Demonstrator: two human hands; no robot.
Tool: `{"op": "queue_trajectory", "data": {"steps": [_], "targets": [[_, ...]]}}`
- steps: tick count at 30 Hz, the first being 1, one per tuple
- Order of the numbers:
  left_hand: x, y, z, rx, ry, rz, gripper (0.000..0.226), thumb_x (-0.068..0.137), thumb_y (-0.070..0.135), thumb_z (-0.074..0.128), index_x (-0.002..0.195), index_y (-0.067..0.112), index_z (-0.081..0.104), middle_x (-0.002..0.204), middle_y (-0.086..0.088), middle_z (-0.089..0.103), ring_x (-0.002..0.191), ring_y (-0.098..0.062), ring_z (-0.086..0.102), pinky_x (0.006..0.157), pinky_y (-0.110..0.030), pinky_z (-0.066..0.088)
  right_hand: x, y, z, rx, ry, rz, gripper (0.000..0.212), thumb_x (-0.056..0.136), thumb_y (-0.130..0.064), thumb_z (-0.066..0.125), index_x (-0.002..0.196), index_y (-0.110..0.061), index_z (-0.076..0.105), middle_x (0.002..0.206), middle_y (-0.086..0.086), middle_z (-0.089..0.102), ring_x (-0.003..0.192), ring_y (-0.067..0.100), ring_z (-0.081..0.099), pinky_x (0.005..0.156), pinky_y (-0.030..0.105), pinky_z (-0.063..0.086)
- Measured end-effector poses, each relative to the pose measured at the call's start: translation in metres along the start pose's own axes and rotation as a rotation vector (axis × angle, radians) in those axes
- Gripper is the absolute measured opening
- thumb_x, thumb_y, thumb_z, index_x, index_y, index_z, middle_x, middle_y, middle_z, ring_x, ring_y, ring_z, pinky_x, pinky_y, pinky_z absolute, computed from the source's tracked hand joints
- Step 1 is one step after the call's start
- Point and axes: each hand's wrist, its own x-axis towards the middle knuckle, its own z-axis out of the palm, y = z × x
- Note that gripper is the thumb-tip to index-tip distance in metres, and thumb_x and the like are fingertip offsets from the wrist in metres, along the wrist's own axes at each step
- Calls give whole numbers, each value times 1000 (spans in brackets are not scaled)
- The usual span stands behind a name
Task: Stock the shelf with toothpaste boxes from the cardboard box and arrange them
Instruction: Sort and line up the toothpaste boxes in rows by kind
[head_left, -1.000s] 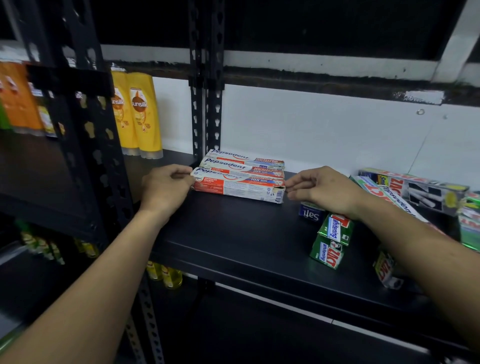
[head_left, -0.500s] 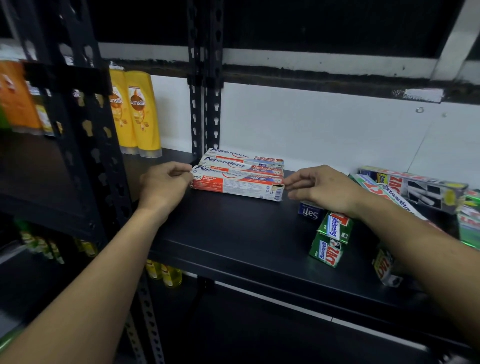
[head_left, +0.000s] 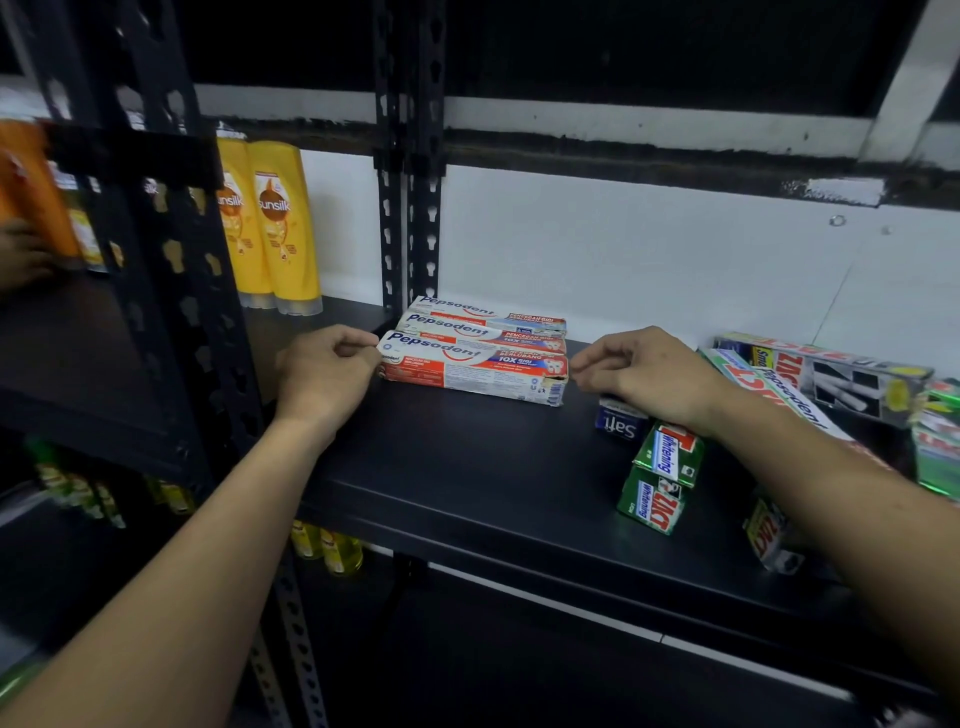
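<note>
Three red-and-white Pepsodent toothpaste boxes lie side by side on the black shelf (head_left: 467, 467), lengthwise from left to right. My left hand (head_left: 327, 374) has its fingers curled and pinches the left end of the front Pepsodent box (head_left: 467, 366). With curled fingers, my right hand (head_left: 644, 374) holds that box's right end. The other two boxes (head_left: 483, 325) lie just behind it, near the white wall. The cardboard box is out of view.
Green Zact boxes (head_left: 660, 478), a blue Safi box (head_left: 618, 423) and more toothpaste boxes (head_left: 831, 374) crowd the shelf's right under my right forearm. Yellow Sunsilk bottles (head_left: 280, 228) stand at the back left beyond a black upright post (head_left: 410, 208). Yellow bottles (head_left: 332, 551) stand below.
Both hands stay at the ends of the front Pepsodent box. The box and my hands have hardly moved.
</note>
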Motion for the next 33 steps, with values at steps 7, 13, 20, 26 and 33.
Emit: {"op": "queue_trajectory", "data": {"steps": [7,13,20,26,33], "targets": [[-1,0,0,-2,-22,-5,13,78,17,71,88,22,78,79,7,74,79,-12,72,84,-36,59,-2,-2,-1,-19,-61,-21,26,84,-15,73,108,-24,73,97,-12,75,96,2,68,96,22,49],[-8,8,-3,36,-21,14,14,82,19,71,94,21,78,84,8,74,83,-10,70,86,-31,57,-6,-5,-2,-96,-57,-36,27,83,-18,73,110,-26,73,101,-11,74,100,4,66,100,27,47],[-24,22,-10,191,-56,250,25,85,17,68,110,15,72,105,-1,73,99,-16,67,91,-29,50,-33,-13,-34,-331,58,-149,25,86,-25,69,111,-24,72,110,-10,71,102,3,61,89,17,40],[-68,59,6,314,-145,502,30,85,23,70,114,18,72,116,-3,71,107,-22,63,94,-32,47,-89,7,-90,-398,130,-104,28,87,-30,69,115,-26,71,116,-10,70,104,1,60,83,13,40],[-138,126,59,211,-505,576,40,86,42,69,124,28,66,129,14,62,119,-6,53,93,-19,33,-149,31,-129,-531,207,32,37,89,-34,67,125,-28,65,128,-6,65,110,11,59,87,19,38]]}}
